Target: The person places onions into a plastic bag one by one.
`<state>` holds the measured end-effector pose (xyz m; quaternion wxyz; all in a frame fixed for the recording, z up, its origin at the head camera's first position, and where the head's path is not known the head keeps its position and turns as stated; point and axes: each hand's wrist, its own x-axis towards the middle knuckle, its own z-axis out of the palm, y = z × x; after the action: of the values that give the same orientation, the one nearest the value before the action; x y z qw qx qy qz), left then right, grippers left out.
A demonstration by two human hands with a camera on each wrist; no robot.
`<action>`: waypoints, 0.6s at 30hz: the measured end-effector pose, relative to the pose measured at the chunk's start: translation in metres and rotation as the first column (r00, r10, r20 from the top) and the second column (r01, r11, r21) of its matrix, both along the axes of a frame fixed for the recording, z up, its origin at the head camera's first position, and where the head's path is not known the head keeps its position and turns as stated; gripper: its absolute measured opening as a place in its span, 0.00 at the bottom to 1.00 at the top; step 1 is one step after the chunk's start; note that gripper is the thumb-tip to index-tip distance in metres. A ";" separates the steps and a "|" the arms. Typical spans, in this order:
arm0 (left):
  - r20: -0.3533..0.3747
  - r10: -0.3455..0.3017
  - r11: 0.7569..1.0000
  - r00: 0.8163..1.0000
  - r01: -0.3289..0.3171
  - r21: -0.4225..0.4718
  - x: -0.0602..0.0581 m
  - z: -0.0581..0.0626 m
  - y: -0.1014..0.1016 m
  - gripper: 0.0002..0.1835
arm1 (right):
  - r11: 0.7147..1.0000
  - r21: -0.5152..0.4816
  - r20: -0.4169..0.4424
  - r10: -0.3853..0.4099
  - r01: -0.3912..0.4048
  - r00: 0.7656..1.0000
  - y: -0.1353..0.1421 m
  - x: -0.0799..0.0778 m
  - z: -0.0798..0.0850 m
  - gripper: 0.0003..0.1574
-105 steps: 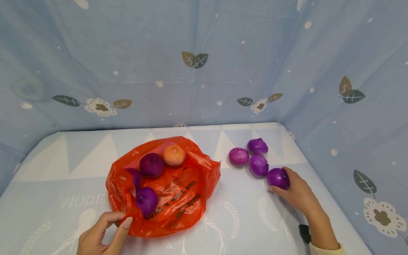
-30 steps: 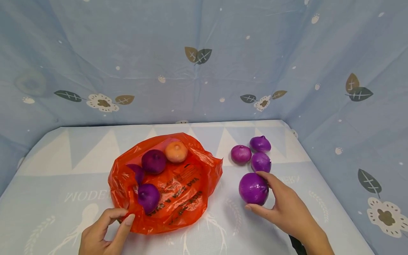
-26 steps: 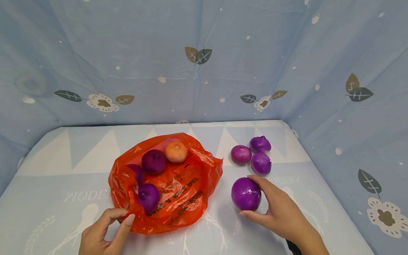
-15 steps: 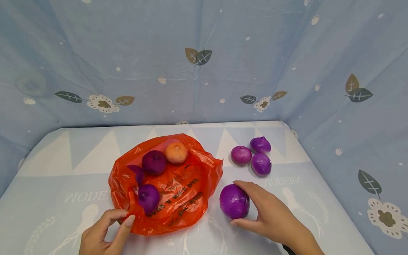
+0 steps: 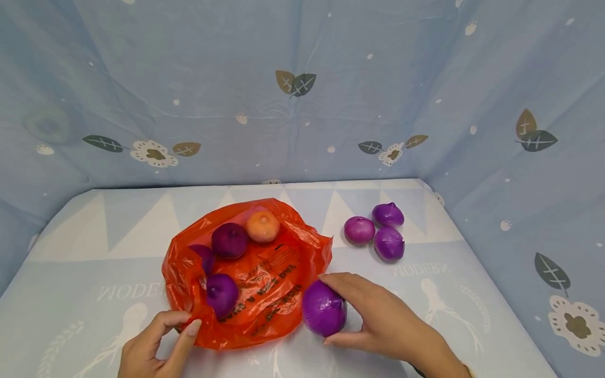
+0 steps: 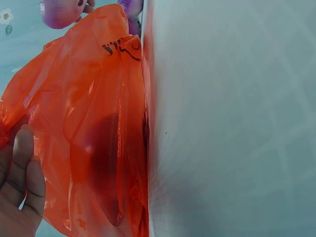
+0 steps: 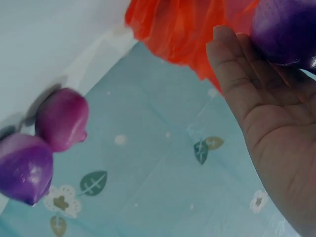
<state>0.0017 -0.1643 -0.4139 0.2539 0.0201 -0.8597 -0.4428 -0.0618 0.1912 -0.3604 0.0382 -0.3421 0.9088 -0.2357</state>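
My right hand (image 5: 378, 315) holds a glossy purple onion (image 5: 323, 308) between thumb and fingers, at the right rim of a red plastic bag (image 5: 279, 294). In the right wrist view, the onion (image 7: 286, 32) sits against the fingers of the hand (image 7: 276, 113). My left hand (image 5: 153, 344) pinches the bag's near-left rim between thumb and forefinger. The bag lies mouth open; inside are an orange onion (image 5: 262, 227), a dark purple onion (image 5: 229, 241), a purple onion (image 5: 222, 295) and another, partly covered by the bag's fold. In the left wrist view, the red film (image 6: 94, 113) shows a dark round shape through it.
Three purple onions stand grouped at the back right of the table: a pinkish one (image 5: 359, 230), one with a pointed tip (image 5: 387, 214) and one nearer (image 5: 389, 244). A blue patterned curtain (image 5: 227, 94) hangs behind the table (image 5: 71, 294) and along its right side.
My right hand took the nearest onion from the group on the right and carried it left to the bag's edge. The left hand keeps its pinch on the rim.
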 end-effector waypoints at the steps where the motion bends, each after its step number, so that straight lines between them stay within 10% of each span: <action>1: -0.002 0.000 1.000 1.000 0.000 0.000 0.000 0.000 0.000 0.17 | 1.000 0.000 -0.003 0.014 -0.014 1.000 -0.002 0.000 0.000 0.53; 18: -0.019 -0.004 1.000 1.000 0.003 -0.012 -0.001 -0.002 -0.001 0.17 | 0.993 0.047 0.057 0.105 -0.108 0.993 -0.032 -0.005 0.000 0.54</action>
<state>0.0011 -0.1649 -0.4162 0.2612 0.0129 -0.8600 -0.4381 -0.0673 0.1596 -0.3600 0.0840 -0.3825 0.8935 -0.2197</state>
